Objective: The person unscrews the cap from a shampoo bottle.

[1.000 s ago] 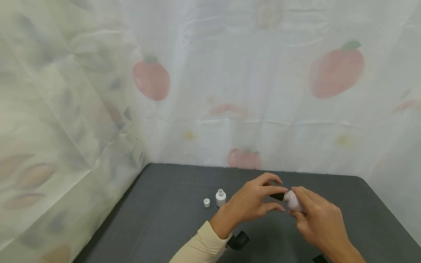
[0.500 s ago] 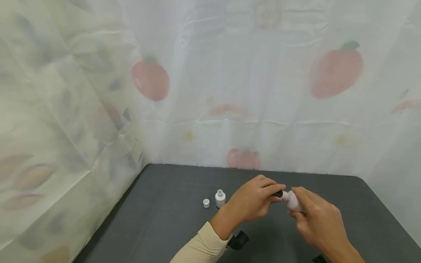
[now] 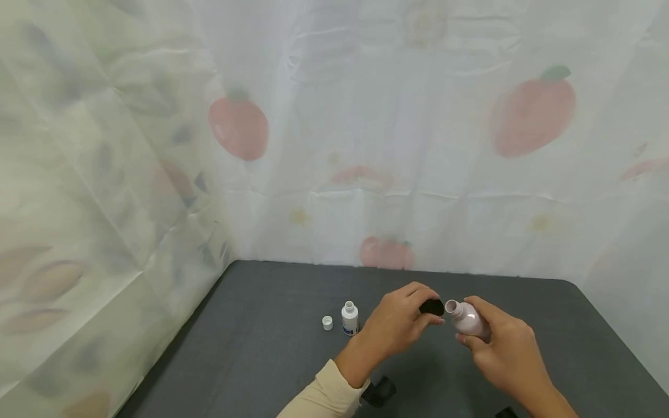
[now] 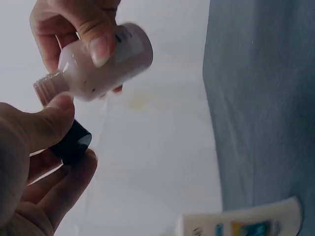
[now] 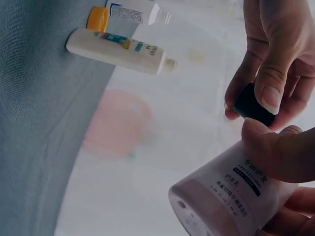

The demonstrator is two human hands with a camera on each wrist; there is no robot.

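My left hand [image 3: 399, 322] pinches a black cap [image 3: 431, 307] between thumb and fingers. My right hand [image 3: 509, 345] grips a pale pink bottle [image 3: 472, 320], tilted with its neck toward the cap. The bottle's threaded neck [image 4: 48, 89] is bare, and the cap is apart from it. Dark print shows on the bottle's side in the right wrist view. Left of my left hand, a small white bottle [image 3: 350, 318] stands upright without a cap. A small white cap [image 3: 327, 323] lies beside it on the table.
The dark grey table [image 3: 261, 360] ends at a pale fruit-printed curtain [image 3: 324, 139]. In the right wrist view, a cream bottle [image 5: 118, 51] stands uncapped near a yellow cap [image 5: 98, 19] and another white bottle [image 5: 133, 11].
The left hand's fingers closed on the black cap at the pink bottle's neck. The cap has since come off to the left, and the bottle's mouth now shows.
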